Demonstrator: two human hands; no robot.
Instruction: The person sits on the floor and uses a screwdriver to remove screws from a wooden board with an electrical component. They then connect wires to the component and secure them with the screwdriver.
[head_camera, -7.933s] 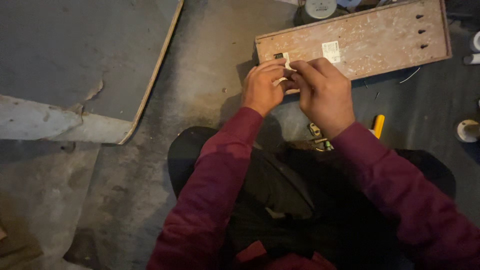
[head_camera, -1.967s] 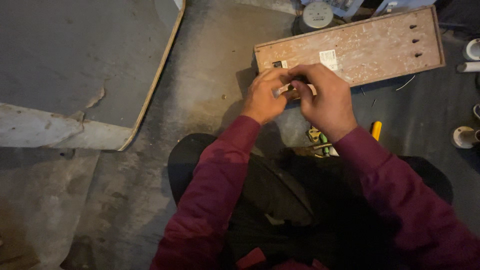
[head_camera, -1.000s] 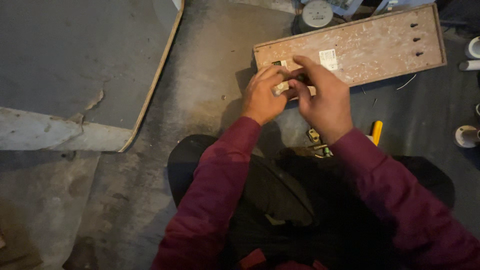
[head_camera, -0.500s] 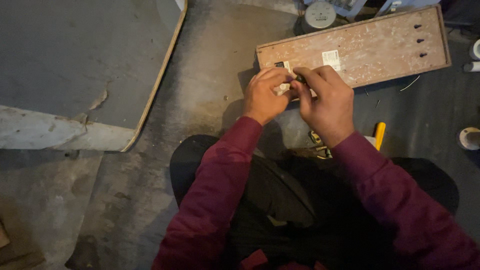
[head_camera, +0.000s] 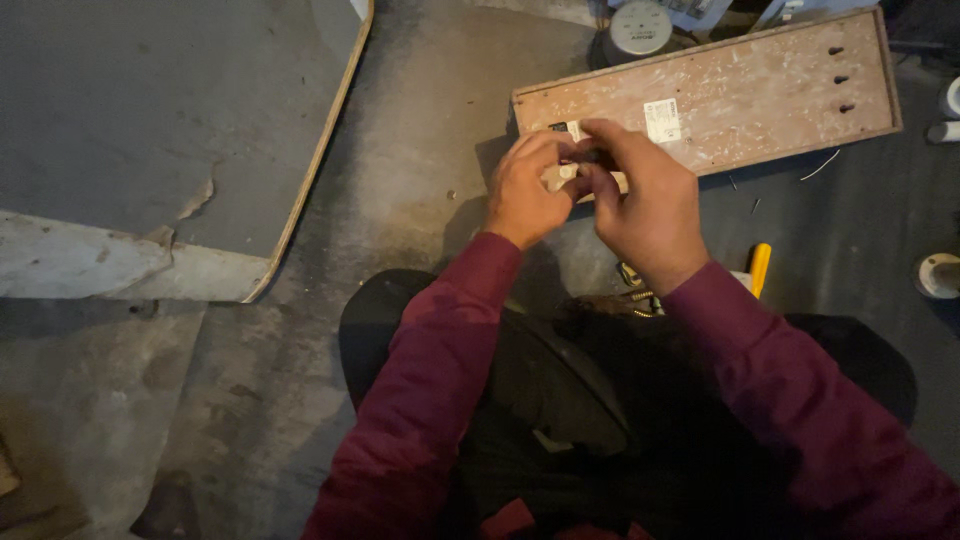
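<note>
Pinching a small pale part between the left hand and the right hand, fingers of both curled narrow around it, just over the near left corner of the speckled wooden board; lying near the right wrist, a yellow-handled tool on the concrete floor

Since a second ago my right hand has curled tighter over the small pale piece, fingertips now meeting my left hand.

Grey concrete floor w/ 1 wooden board, 1 grey panel, yellow-handled tool lying on it.
</note>
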